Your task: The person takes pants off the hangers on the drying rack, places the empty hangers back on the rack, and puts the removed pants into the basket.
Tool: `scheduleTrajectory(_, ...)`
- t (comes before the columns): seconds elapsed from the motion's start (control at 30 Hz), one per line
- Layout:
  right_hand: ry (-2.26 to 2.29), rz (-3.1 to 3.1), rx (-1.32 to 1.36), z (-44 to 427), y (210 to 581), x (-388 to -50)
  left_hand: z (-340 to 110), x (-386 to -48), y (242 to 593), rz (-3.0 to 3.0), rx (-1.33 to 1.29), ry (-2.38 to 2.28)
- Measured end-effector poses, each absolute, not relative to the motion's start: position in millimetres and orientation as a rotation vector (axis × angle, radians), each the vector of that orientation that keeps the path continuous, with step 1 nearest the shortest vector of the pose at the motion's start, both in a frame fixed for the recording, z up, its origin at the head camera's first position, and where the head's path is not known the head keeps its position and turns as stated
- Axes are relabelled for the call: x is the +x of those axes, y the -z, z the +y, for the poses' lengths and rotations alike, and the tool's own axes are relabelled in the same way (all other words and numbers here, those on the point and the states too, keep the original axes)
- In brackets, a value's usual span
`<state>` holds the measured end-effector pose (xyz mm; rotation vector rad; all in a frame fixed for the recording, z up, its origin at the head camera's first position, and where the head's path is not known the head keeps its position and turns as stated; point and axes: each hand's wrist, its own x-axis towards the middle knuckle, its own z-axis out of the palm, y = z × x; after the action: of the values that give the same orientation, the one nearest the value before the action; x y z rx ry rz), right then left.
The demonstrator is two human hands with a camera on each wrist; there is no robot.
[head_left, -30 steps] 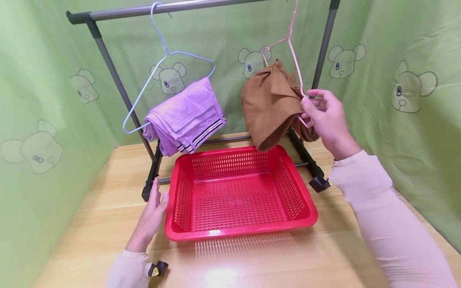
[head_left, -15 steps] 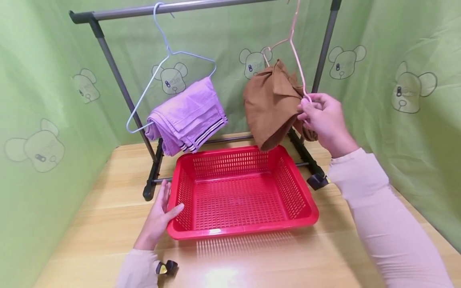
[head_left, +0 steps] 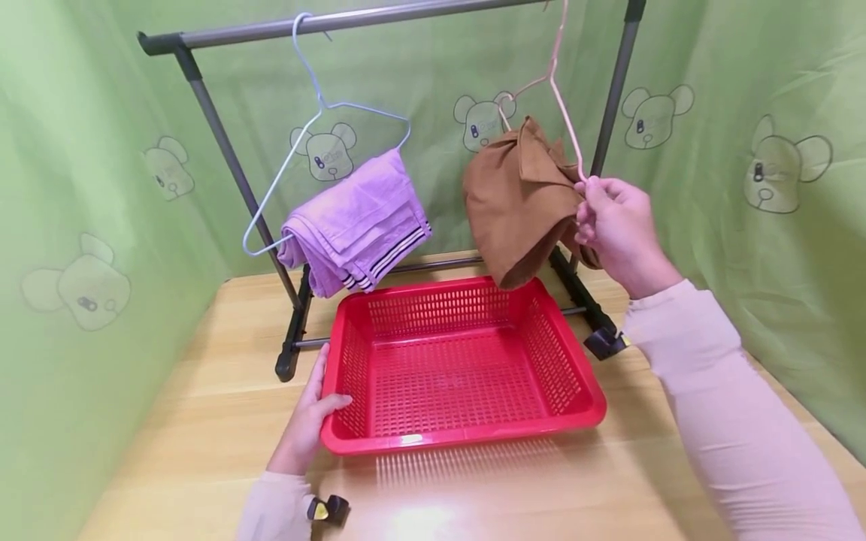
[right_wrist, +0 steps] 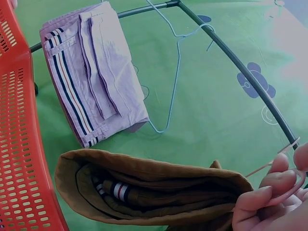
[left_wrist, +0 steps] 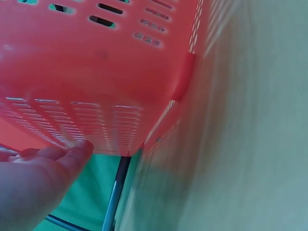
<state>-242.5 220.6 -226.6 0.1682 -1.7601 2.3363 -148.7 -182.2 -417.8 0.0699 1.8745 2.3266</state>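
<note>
My right hand (head_left: 620, 229) pinches the lower right corner of a pink wire hanger (head_left: 567, 113). Folded brown pants (head_left: 517, 203) hang bunched over that hanger, beside the fingers. In the right wrist view, a striped band shows inside the folds of the brown cloth. My left hand (head_left: 306, 421) grips the left wall of a red plastic basket (head_left: 467, 434), thumb over the rim and fingers along the outside. From the left wrist, the fingers (left_wrist: 72, 156) are seen against the basket's slotted outer wall. Folded lilac pants (head_left: 358, 218) hang on a blue hanger (head_left: 314, 75) at the left.
A grey metal rack (head_left: 237, 31) with black feet (head_left: 287, 364) stands behind the basket, carrying both hangers. Under everything is a light wooden table (head_left: 169, 451). Green fabric (head_left: 744, 248) with bear drawings encloses the back and sides.
My left hand has moved from beside the basket to its left rim, the thumb coming over the edge. My right hand has stayed at the pink hanger's corner, fingers now drawn closer round it.
</note>
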Motion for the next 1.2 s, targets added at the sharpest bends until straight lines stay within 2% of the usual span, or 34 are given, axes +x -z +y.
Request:
scheduleTrajectory(0.47,-2.413,-1.868,0.294,220,220,-252,-183,-145,420,1.754,0.05,-2.375)
scheduleTrajectory(1.2,-2.468,-1.762,0.275,223,216,-259,-184,-146,422,1.723,0.054,-2.399)
